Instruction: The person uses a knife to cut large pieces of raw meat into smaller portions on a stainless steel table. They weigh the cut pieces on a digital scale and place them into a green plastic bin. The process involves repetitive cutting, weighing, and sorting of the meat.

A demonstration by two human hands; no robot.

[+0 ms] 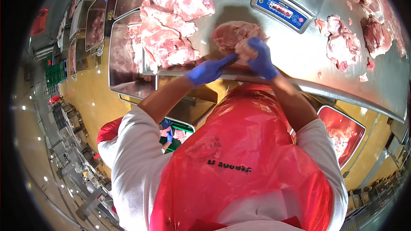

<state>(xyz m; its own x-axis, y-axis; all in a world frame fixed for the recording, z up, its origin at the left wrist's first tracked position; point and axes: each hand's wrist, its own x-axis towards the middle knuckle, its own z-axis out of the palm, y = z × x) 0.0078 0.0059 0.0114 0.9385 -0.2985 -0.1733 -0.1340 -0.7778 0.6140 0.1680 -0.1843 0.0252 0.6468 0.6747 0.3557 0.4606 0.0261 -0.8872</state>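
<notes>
A cut of raw pink meat [233, 34] lies near the front edge of the steel table [295, 51]. My right hand [261, 60], in a blue glove, is closed on a paler flap at the near side of this meat. From the left my left hand [206, 72], also blue-gloved, reaches in with its forefinger stretched along a dark, narrow knife [231, 61]. The knife's tip is beside the meat, close to my right hand; most of the blade is hidden or blurred.
Raw meat [167, 38] is heaped on the left; more pieces [343, 42] lie right. A scale [280, 8] stands at the back. Steel tubs [114, 66] flank the table's left end, and a red-lit bin [361, 139] is below right. Other people work at the lower left and upper left.
</notes>
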